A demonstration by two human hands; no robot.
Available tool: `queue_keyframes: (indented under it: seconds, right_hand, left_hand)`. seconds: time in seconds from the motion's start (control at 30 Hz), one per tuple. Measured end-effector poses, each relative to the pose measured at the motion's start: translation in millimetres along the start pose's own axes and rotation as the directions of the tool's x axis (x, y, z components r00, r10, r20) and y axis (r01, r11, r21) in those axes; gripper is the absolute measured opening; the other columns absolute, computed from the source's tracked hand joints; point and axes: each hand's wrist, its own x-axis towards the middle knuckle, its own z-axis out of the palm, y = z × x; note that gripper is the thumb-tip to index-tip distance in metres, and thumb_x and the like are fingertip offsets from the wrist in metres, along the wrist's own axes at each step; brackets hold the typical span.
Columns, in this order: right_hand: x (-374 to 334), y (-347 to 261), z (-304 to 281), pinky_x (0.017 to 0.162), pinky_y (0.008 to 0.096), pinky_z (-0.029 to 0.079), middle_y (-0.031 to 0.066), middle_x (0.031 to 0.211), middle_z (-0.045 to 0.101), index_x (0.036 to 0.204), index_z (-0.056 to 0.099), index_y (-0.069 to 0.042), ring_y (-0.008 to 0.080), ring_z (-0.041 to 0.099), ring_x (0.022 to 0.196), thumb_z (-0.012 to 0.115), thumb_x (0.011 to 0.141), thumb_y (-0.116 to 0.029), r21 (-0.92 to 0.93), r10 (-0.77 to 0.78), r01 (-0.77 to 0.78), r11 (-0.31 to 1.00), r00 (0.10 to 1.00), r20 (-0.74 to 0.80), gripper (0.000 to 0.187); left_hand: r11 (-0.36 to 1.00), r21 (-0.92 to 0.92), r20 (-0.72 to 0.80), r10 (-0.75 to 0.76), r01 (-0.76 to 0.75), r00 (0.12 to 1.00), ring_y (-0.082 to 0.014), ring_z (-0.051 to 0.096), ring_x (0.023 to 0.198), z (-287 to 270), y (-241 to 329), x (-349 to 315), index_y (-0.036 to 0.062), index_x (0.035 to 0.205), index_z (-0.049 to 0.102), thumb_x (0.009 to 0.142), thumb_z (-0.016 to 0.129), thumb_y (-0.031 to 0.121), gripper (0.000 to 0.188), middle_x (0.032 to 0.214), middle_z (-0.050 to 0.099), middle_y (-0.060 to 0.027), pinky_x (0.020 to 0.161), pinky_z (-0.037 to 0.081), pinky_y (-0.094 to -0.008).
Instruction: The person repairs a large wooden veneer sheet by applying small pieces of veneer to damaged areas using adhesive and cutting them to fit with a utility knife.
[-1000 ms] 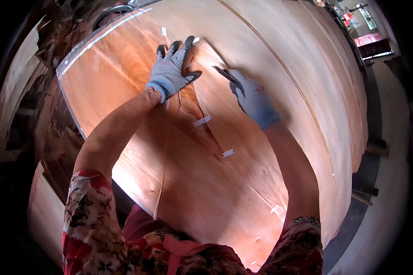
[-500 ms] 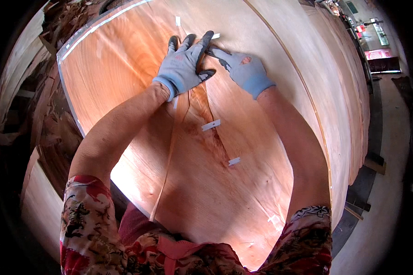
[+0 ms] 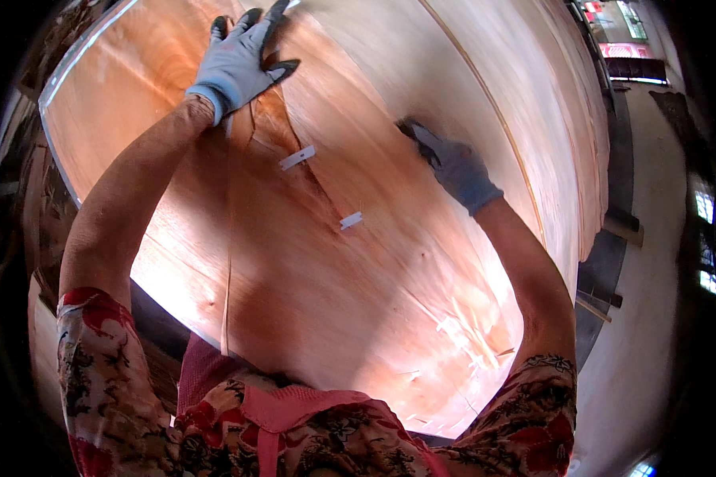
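A large reddish-brown wood veneer sheet (image 3: 294, 270) spreads out before me. My left hand (image 3: 243, 63), in a grey-blue glove with dark fingertips, lies on its far part with the fingers spread. Under and near that palm a darker strip of veneer (image 3: 272, 119) runs along a seam. Two short pieces of white tape, a farther one (image 3: 297, 157) and a nearer one (image 3: 351, 220), bridge the seam. Over the right part of the sheet is my right hand (image 3: 453, 167), gloved alike, its fingers drawn together and slightly blurred. Whatever they may hold is hidden.
A thin brown strip (image 3: 485, 79) curves along the paler veneer on the right. Stacked sheet edges (image 3: 589, 159) show beyond it. Torn veneer scraps (image 3: 48, 63) lie at the far left. More white tape (image 3: 449, 324) sticks near the sheet's front right.
My right hand has left the spot beside my left hand and moved right and nearer to me. The left hand stays spread on the veneer while the whole view has shifted.
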Motion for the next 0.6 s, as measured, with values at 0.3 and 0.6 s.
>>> queue_keyframes:
  seconds: [0.3, 0.6]
  right_hand:
    - [-139.7, 36.7, 35.3, 0.064, 0.0395, 0.053, 0.0143, 0.102, 0.07, 0.144, 0.049, -0.024, 0.0293, 0.069, 0.078, 0.051, 0.093, -0.007, 0.286, 0.288, -0.32, 0.903, 0.946, 0.147, 0.054]
    - [-212.2, 20.8, 38.5, 0.072, 0.0424, 0.055, 0.0161, 0.117, 0.065, 0.142, 0.05, -0.028, 0.0306, 0.068, 0.09, 0.058, 0.091, -0.01, 0.478, 0.617, -0.437, 0.761, 0.716, -0.327, 0.054]
  left_hand:
    - [0.998, -0.067, 0.021, 0.011, -0.009, 1.0, -0.0296, 0.041, 0.139, -0.9, 2.9, 2.2, 0.0244, 0.157, 0.017, 0.085, 0.069, 0.053, 0.093, 0.143, 0.052, -0.0106, 0.115, 0.021, -0.0565]
    - [0.972, -0.135, -0.128, -0.21, 0.192, 0.969, -0.0335, 0.047, 0.13, -6.0, -8.5, -0.3, 0.0203, 0.158, 0.015, 0.083, 0.071, 0.027, 0.094, 0.143, 0.05, -0.0103, 0.116, 0.02, -0.0557]
